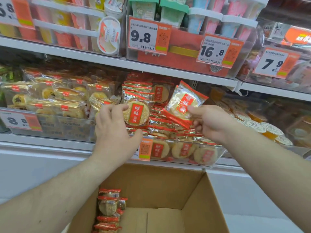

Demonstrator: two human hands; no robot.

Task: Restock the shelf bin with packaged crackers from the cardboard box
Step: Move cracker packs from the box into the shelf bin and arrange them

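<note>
A clear shelf bin [212, 161] in the middle of the lower shelf holds many red-and-gold cracker packets. My left hand [114, 132] holds one upright cracker packet [137, 114] at the bin's left side, fingers on its top edge and thumb under it. My right hand [210, 122] pinches a second cracker packet [184, 103] by its lower right corner, tilted, above the bin's middle. Below, the open cardboard box [198, 199] has a few packets [109, 209] stacked in its left corner.
A neighbouring bin [55, 126] of yellow pastries stands to the left, and round jelly cups [262, 126] lie to the right. The shelf above [117, 62] carries tubs and price tags close over the cracker bin.
</note>
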